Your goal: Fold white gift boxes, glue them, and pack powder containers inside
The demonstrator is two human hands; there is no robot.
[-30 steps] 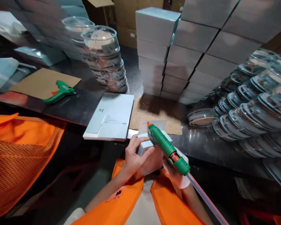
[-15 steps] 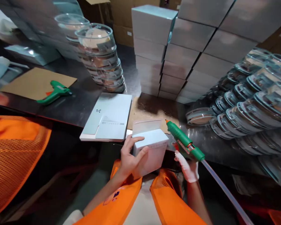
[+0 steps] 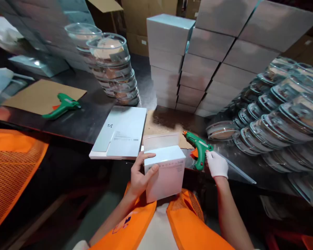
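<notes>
A packing station in a warehouse or small factory: grey-white cartons (image 3: 211, 48) are stacked in tall rows at the back of a dark worktable (image 3: 88, 118), brown shipping cartons (image 3: 135, 21) stand behind them, clear lidded plastic containers (image 3: 114, 69) pile up at both sides, flat unfolded box blanks (image 3: 120, 133) lie ready, two green hot-glue guns (image 3: 199, 147) rest on the table, and the workers wear orange mesh vests (image 3: 13, 166)
</notes>
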